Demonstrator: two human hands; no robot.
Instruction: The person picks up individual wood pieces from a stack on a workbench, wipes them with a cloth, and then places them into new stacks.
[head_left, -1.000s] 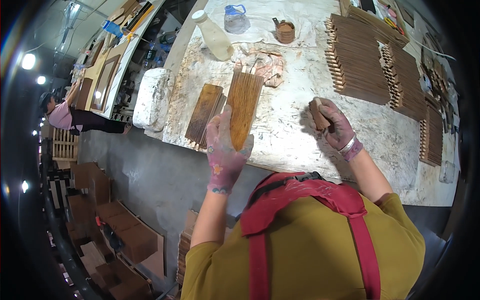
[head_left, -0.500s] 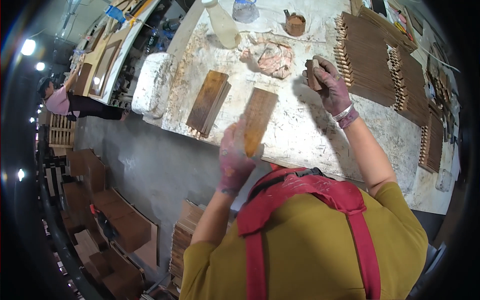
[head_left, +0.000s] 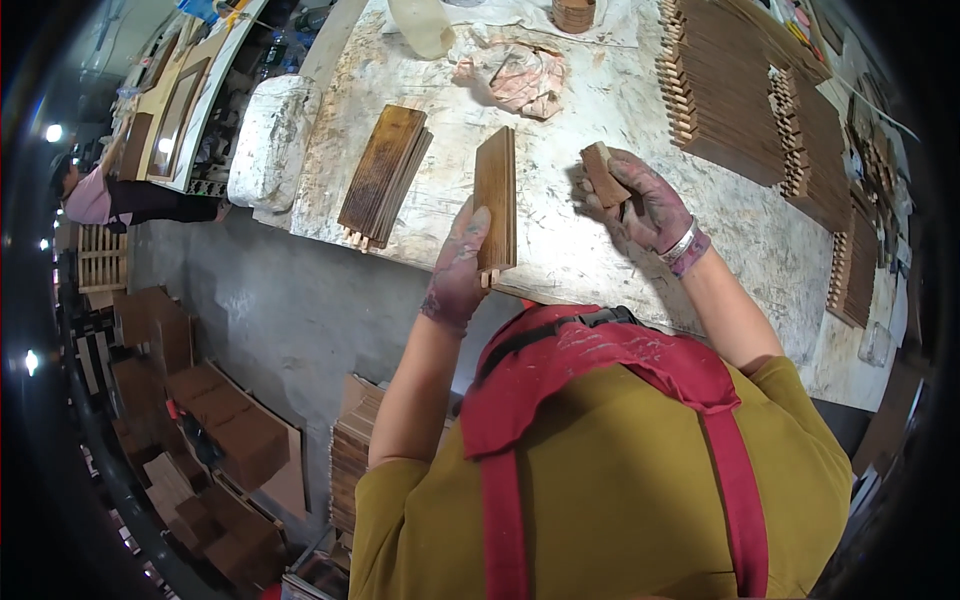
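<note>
My left hand (head_left: 458,268) grips a brown wooden slat (head_left: 496,192) by its near end, holding it on edge over the white, stained worktable (head_left: 590,240). My right hand (head_left: 640,200) is closed around a small brown block (head_left: 604,174), just right of the slat and apart from it. A stack of similar brown slats (head_left: 384,172) lies flat on the table to the left of my left hand. Both hands are stained dark.
Rows of stacked brown slats (head_left: 740,90) fill the table's far right. A crumpled stained rag (head_left: 515,78), a white bottle (head_left: 420,22) and a small wooden cup (head_left: 573,12) lie at the back. Wooden pieces are stacked (head_left: 350,455) on the floor at left. Another person (head_left: 95,195) stands at far left.
My left hand lifted one slat off the pile and pulled it toward me, turning it on edge. My right hand with the block moved left, closer to the slat.
</note>
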